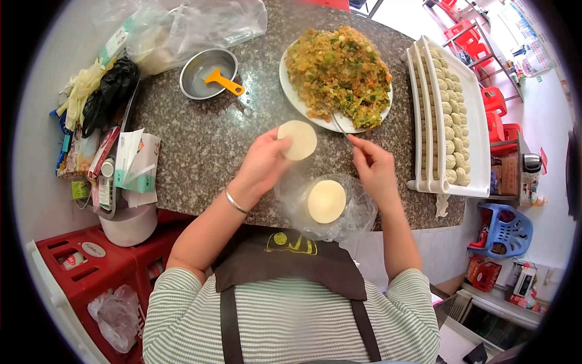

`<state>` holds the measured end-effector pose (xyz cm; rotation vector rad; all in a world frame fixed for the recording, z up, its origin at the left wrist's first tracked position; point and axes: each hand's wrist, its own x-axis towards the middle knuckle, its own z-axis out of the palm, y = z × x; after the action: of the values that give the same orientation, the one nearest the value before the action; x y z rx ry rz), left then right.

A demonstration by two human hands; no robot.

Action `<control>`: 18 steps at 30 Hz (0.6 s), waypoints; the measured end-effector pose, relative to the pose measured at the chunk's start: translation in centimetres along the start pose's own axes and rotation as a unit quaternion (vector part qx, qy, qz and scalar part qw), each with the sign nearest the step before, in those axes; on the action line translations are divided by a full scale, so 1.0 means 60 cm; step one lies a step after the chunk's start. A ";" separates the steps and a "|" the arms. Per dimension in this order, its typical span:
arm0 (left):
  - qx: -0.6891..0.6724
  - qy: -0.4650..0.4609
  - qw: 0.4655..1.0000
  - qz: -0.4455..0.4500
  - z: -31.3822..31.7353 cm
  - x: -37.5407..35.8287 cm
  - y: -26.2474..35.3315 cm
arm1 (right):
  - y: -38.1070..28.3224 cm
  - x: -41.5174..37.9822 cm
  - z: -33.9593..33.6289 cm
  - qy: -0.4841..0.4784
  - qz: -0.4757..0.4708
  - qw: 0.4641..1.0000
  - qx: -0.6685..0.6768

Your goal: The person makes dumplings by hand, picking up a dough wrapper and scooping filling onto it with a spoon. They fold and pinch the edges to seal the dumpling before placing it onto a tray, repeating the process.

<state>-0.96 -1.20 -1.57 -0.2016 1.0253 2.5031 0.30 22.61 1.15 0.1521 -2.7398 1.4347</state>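
A round, flat dough wrapper (297,140) lies in my left hand (264,159), thumb on top of it. My right hand (373,162) grips the handle of a metal utensil (341,123), whose far end is sunk in the filling and hidden. That chopped filling (339,73), orange and green, is heaped on a large white plate (291,94) beyond my hands. Between my forearms, a stack of round wrappers (327,201) sits on a clear plastic bag (357,209) near the counter's front edge.
Stacked white trays (476,130) of pleated dumplings (451,121) stand at the right. A metal bowl (195,76) with an orange scraper (224,82) is at the back left. A tissue box (140,164) and plastic bags line the left side of the speckled counter (176,139).
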 end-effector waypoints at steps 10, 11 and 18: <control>-0.169 -0.039 0.985 0.017 0.034 0.032 0.000 | -0.013 -0.060 0.022 0.002 -0.023 1.000 0.020; -0.163 -0.027 0.986 0.019 0.034 0.028 0.001 | -0.011 -0.061 0.018 0.015 0.027 0.998 0.054; -0.158 -0.011 0.987 0.006 0.032 0.021 0.008 | -0.009 -0.060 0.023 -0.016 0.084 0.986 0.142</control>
<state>-2.26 0.27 -0.23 -0.2596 0.6171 2.6611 3.93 21.42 0.50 -0.0473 -2.6118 1.8789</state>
